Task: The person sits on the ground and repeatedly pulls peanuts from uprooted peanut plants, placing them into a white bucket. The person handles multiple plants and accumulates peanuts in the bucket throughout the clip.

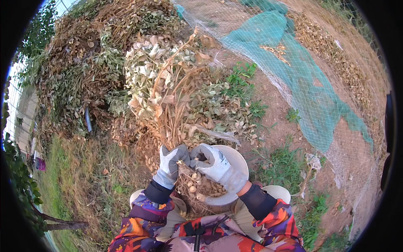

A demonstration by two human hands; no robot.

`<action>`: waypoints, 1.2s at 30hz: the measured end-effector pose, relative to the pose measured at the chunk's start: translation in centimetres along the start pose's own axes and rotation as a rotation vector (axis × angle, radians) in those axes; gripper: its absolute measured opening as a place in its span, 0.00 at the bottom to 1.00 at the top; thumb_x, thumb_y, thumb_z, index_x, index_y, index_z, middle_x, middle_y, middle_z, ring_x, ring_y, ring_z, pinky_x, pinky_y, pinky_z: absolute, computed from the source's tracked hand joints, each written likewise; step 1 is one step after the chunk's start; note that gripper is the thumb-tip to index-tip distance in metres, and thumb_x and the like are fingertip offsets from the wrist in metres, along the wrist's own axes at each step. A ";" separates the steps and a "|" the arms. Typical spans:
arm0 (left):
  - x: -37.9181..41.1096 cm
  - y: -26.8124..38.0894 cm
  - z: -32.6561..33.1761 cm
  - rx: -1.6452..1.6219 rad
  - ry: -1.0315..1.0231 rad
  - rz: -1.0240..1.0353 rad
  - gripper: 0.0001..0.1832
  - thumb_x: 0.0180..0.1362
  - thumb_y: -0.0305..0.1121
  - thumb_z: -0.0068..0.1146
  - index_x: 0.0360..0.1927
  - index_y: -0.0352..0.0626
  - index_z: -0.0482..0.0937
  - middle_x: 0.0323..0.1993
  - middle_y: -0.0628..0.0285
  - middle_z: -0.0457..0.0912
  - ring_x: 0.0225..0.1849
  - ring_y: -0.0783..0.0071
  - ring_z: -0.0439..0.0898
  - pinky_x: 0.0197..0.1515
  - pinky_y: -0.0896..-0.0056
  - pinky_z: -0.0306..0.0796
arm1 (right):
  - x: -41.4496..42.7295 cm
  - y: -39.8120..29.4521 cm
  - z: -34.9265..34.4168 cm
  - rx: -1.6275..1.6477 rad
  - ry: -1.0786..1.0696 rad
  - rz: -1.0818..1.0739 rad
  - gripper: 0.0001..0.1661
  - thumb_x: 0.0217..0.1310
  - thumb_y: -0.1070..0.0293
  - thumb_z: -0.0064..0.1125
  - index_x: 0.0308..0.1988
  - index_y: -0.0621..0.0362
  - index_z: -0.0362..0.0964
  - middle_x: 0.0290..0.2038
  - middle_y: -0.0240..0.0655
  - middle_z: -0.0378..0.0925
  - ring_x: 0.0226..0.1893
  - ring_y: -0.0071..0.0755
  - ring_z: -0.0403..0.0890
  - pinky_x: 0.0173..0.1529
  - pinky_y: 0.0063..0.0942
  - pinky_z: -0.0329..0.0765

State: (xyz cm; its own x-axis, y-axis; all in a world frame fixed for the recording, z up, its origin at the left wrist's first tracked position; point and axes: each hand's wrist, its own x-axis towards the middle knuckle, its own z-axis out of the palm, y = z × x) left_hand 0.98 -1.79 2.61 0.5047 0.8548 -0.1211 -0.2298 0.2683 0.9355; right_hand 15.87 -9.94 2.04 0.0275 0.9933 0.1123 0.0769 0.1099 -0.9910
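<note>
A dried peanut plant [171, 116] with brown stems and pale leaves stands leaf end away from me. Its stem base is gripped by my left hand [173, 162], in a grey-coated glove. My right hand [212, 163], gloved the same way, touches the roots beside it with curled fingers; whether it pinches a pod is hidden. Peanut pods [192, 186] hang among the roots below both hands. Behind and under them is a white bucket [241, 160] with loose peanuts [215, 188] inside.
A large heap of peanut plants [78, 69] rises at the upper left, with more plants [217, 104] just beyond the bucket. Green netting [308, 85] and white mesh lie on the soil to the right, near scattered pods [340, 63]. A tree branch [66, 225] reaches in at lower left.
</note>
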 end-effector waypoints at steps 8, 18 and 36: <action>-0.6 0.6 0.4 -0.280 -0.172 -0.184 0.17 0.56 0.33 0.47 0.14 0.46 0.59 0.14 0.68 0.58 0.18 0.72 0.61 0.25 0.72 0.60 | 0.2 1.3 -2.1 0.741 0.315 0.249 0.08 0.61 0.70 0.44 0.38 0.60 0.67 0.24 0.29 0.68 0.26 0.18 0.71 0.36 0.23 0.78; -1.6 2.9 0.7 -0.424 -0.131 -0.135 0.17 0.53 0.36 0.49 0.13 0.48 0.59 0.13 0.68 0.60 0.15 0.70 0.60 0.29 0.69 0.62 | -0.3 1.0 -4.3 -0.500 -0.026 -0.017 0.15 0.54 0.65 0.53 0.41 0.61 0.71 0.34 0.36 0.74 0.39 0.34 0.76 0.44 0.32 0.72; -1.4 2.4 -0.5 -0.526 -0.511 -0.070 0.22 0.51 0.46 0.51 0.09 0.51 0.58 0.11 0.69 0.61 0.18 0.73 0.61 0.26 0.74 0.59 | -1.1 0.0 2.3 0.489 -0.122 0.117 0.20 0.60 0.55 0.54 0.41 0.61 0.65 0.35 0.30 0.70 0.37 0.20 0.68 0.41 0.22 0.69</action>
State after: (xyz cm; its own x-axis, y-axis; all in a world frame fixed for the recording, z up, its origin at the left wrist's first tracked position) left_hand -0.71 -2.14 4.84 0.8278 0.5491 0.1152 -0.4871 0.6015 0.6331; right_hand 13.59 -10.98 1.79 -0.1111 0.9936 0.0184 -0.3958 -0.0272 -0.9180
